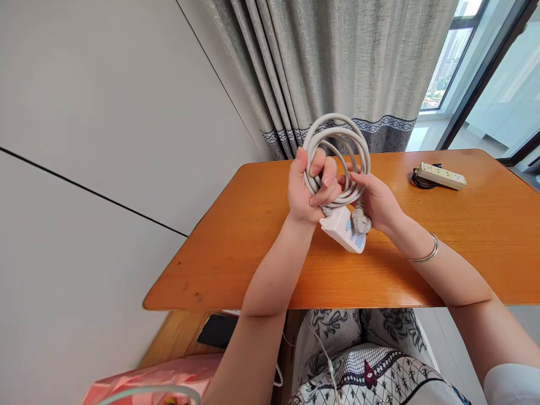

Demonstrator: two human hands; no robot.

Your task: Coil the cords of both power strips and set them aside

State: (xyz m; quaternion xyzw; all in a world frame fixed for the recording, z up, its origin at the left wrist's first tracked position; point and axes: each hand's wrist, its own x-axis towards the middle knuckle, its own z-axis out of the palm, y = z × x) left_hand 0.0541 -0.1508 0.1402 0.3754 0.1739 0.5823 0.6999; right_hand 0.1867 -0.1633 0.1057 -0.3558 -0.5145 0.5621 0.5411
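Observation:
Over the orange wooden table [253,259] I hold a coiled grey-white cable [337,132] that belongs to a white power strip [341,228]. My left hand [306,188] is closed around the left side of the coil, fingers wrapped over the loops. My right hand [377,199] grips the right side of the coil, with the grey plug [360,221] hanging just under it against the strip. The strip dangles below both hands, close to the tabletop.
A second, cream power strip [442,176] with a black coiled cord [421,181] lies at the table's far right. A grey curtain [337,62] hangs behind the table, a plain wall to the left. A black phone [217,330] rests on a lower ledge near my lap.

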